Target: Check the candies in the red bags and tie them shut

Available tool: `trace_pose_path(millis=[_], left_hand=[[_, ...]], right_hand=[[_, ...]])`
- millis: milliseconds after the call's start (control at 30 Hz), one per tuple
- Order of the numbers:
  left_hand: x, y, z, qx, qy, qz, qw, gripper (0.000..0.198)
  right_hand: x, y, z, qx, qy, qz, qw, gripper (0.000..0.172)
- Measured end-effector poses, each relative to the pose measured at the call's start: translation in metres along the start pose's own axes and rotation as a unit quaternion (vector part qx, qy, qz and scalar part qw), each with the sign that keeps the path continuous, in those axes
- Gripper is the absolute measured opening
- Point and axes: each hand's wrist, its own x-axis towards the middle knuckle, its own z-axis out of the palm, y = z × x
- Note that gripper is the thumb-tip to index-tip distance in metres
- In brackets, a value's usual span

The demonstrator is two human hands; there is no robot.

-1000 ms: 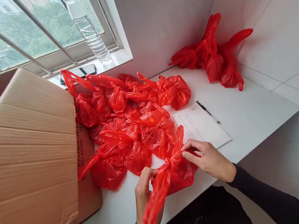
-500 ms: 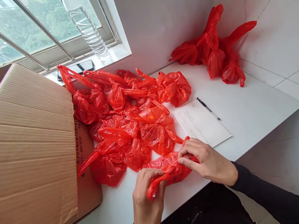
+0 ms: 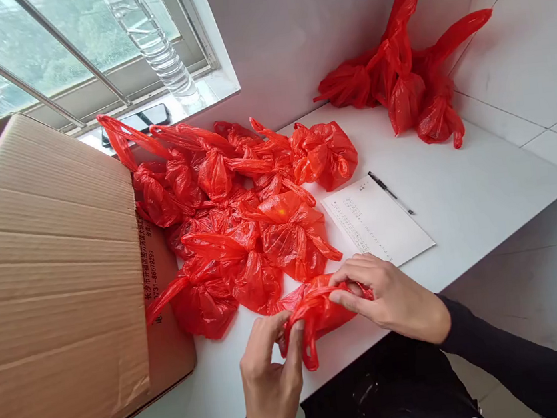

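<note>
Close to the table's front edge lies a red plastic bag (image 3: 328, 317), its top gathered between my two hands. My left hand (image 3: 271, 367) pinches a part of its handle between thumb and fingertips, and a loop of red plastic hangs down beside the thumb. On the bag's right side my right hand (image 3: 392, 297) grips the twisted plastic with thumb and forefinger. What the bag contains is hidden. Just beyond my hands sit several knotted red plastic bags (image 3: 295, 240), crowded together.
A large cardboard box (image 3: 57, 294) stands at the left. Right of the bags lie a sheet of paper (image 3: 378, 221) with writing and a black pen (image 3: 390, 192). More red bags (image 3: 406, 97) rest in the far corner. The windowsill holds a phone (image 3: 147, 118) and a water bottle (image 3: 160, 55).
My left hand has shifted its pinch on the bag's handle, and a loop now hangs lower beside the thumb. The right hand keeps its grip. The view has shifted slightly.
</note>
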Motion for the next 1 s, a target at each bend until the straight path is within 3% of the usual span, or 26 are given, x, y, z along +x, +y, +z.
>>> trace_pose_path(millis=[133,200,367,467,567,633,667,733,800,933,1000], left_hand=[[-0.011,-0.008,-0.009,-0.044,0.109,-0.164,0.979,0.019],[-0.014,-0.004,-0.014,-0.083,0.118,-0.214,0.966,0.025],[-0.009,0.023,-0.015,-0.078,0.081,-0.176,0.978,0.024],[-0.009,0.031,-0.017,-0.032,0.109,-0.124,0.986,0.015],[-0.015,0.032,-0.023,0.006,0.147,-0.152,0.977,0.018],[-0.020,0.034,-0.028,-0.014,0.142,-0.201,0.969,0.022],[-0.023,0.036,-0.029,-0.030,0.137,-0.220,0.965,0.025],[-0.027,0.040,-0.033,-0.054,0.128,-0.235,0.962,0.030],[-0.029,0.044,-0.035,-0.071,0.123,-0.236,0.961,0.030],[-0.032,0.045,-0.034,-0.123,0.120,-0.250,0.953,0.033],[-0.034,0.042,-0.030,-0.190,0.113,-0.262,0.939,0.037]], right_hand=[[-0.010,0.008,-0.007,0.044,0.079,0.064,0.994,0.012],[-0.018,0.010,-0.012,0.047,0.079,0.066,0.994,0.005],[-0.027,0.002,-0.016,0.055,0.016,-0.006,0.998,0.017],[-0.031,-0.004,-0.019,0.031,0.002,-0.010,0.999,0.017],[-0.041,-0.015,-0.022,-0.029,0.092,0.014,0.995,0.004],[-0.047,-0.031,-0.022,-0.022,0.137,-0.029,0.990,0.012],[-0.048,-0.040,-0.020,-0.006,0.121,-0.079,0.989,0.019],[-0.045,-0.058,-0.012,0.006,0.032,-0.187,0.982,0.029],[-0.035,-0.067,-0.002,-0.050,-0.054,-0.243,0.967,0.032],[-0.015,-0.060,0.016,-0.242,-0.127,-0.178,0.945,0.019],[-0.010,-0.054,0.019,-0.303,-0.145,-0.151,0.930,0.020]])
